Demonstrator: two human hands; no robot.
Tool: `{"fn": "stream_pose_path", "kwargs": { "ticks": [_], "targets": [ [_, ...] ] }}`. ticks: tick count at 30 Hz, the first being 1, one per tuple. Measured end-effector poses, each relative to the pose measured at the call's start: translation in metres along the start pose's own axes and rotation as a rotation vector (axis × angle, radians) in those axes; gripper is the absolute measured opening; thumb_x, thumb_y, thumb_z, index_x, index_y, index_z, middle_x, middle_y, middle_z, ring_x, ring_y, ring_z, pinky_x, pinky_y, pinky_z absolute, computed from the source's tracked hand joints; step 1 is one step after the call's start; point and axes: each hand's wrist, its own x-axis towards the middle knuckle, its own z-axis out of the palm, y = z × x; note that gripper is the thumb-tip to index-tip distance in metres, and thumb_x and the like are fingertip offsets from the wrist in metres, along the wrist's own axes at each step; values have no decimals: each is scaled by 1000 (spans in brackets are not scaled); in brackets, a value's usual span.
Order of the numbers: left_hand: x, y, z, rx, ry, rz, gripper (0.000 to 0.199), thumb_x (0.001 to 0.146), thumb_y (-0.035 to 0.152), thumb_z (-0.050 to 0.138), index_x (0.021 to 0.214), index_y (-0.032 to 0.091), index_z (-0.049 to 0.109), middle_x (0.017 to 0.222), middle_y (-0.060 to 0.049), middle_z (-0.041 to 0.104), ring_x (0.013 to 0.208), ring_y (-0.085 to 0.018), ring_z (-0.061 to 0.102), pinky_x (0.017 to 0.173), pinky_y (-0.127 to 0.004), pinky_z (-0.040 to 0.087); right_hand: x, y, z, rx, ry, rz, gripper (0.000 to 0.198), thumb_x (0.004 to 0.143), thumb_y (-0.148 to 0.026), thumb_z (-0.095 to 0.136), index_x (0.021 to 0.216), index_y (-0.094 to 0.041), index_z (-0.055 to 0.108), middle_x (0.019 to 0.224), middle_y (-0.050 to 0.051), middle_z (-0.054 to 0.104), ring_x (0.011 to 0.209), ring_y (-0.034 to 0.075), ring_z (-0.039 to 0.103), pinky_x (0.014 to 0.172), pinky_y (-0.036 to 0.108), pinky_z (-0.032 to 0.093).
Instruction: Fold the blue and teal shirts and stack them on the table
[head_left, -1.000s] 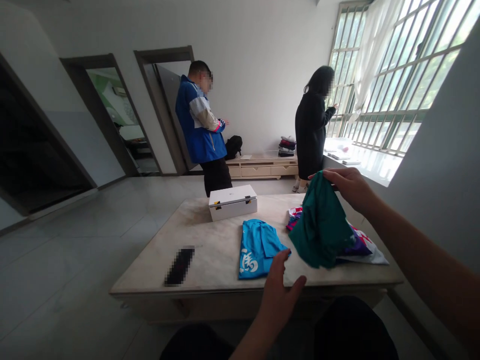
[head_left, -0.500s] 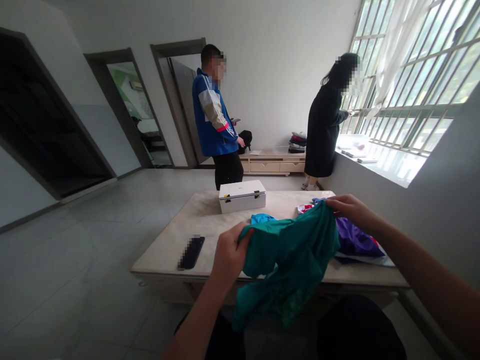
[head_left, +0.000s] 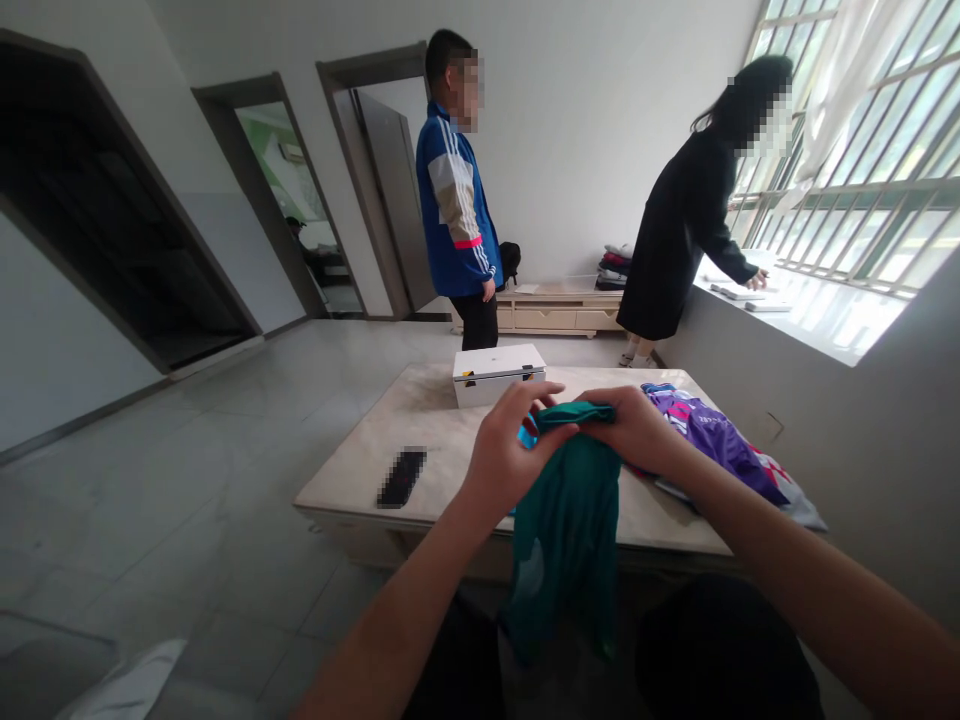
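Teal shirt (head_left: 566, 520) pinched at its top edge by left hand (head_left: 504, 452) and right hand (head_left: 634, 428), both closed on the cloth, held up so the rest hangs over the table (head_left: 427, 440) edge toward the lap. Purple clothes (head_left: 712, 440) (heaped) just right; white box (head_left: 499, 373) behind. Bare tabletop left, near the phone (head_left: 402, 477).

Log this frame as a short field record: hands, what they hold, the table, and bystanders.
left hand: fingers pinch the top edge of the green garment
right hand: grips the same edge, close beside the left
green garment: hangs down in front of the table
on table: white box, dark blurred flat item, purple patterned clothing
bystanders: person in blue jacket standing beyond the table; person in black leaning at the window sill
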Motion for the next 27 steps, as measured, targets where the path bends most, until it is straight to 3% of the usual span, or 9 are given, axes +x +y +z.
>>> {"fn": "stream_pose_path", "kwargs": {
  "ticks": [2, 3, 6, 9, 12, 14, 19, 23, 27],
  "targets": [
    [-22, -21, 6, -52, 30, -136, 70, 82, 40, 80, 144, 25, 50, 129, -10, 64, 107, -22, 63, 88, -32, 53, 3, 5, -12, 96, 86, 12, 19, 81, -30, 70, 88, -14, 78, 80, 3, 74, 73, 19, 65, 64, 27, 51],
    [-32, -33, 10, -76, -10, -211, 75, 79, 42, 83, 145, 25, 49, 130, -10, 63, 108, -23, 63, 87, -32, 53, 3, 7, -19, 147, 119, 20, 19, 81, -30, 71, 90, -15, 78, 81, 4, 74, 75, 20, 66, 64, 28, 52],
    [-55, -63, 16, -124, -156, -377, 41, 85, 47, 74, 112, 17, 69, 101, -6, 70, 91, -22, 64, 78, -31, 51, -3, 12, -35, 248, 173, 56, 22, 79, -31, 73, 95, -17, 79, 87, 5, 75, 79, 23, 68, 68, 31, 55],
    [-58, -76, 12, -132, -101, -417, 32, 90, 46, 66, 84, 15, 69, 74, -1, 62, 73, -17, 57, 67, -26, 44, -11, 23, -53, 216, 194, 111, 23, 77, -30, 76, 97, -19, 79, 89, 5, 76, 80, 24, 68, 69, 32, 55],
    [-47, -69, 1, -139, 8, -391, 28, 89, 44, 69, 89, 16, 69, 78, 0, 64, 76, -16, 57, 67, -24, 43, -19, 38, -69, 142, 213, 217, 26, 80, -34, 74, 102, -20, 78, 90, 5, 75, 81, 24, 68, 67, 31, 55],
    [-37, -58, -3, -181, 7, -358, 26, 88, 42, 70, 93, 17, 70, 84, -1, 67, 81, -17, 59, 71, -25, 46, -22, 46, -73, 56, 224, 279, 29, 82, -37, 70, 105, -20, 76, 92, 6, 75, 81, 24, 68, 65, 30, 54],
    [-21, -32, 4, -326, -66, -326, 25, 83, 36, 78, 99, 18, 71, 94, -4, 71, 92, -20, 66, 82, -28, 51, -27, 48, -54, -231, 196, 192, 31, 77, -20, 63, 107, -20, 69, 98, 6, 73, 88, 24, 67, 75, 34, 54],
    [-14, -24, 11, -324, -150, -315, 31, 77, 35, 84, 101, 18, 73, 97, -5, 73, 94, -21, 67, 84, -30, 52, -30, 25, -30, -102, -15, 32, 34, 84, -16, 55, 113, -22, 70, 114, 5, 72, 104, 23, 67, 93, 36, 53],
    [-15, -21, 12, -331, -222, -280, 33, 72, 34, 89, 97, 19, 73, 99, -4, 73, 97, -22, 66, 87, -31, 51, -29, 0, -16, 38, -219, -61, 36, 90, -36, 66, 124, -27, 71, 123, 5, 70, 112, 24, 65, 98, 34, 51]
  ]
}}
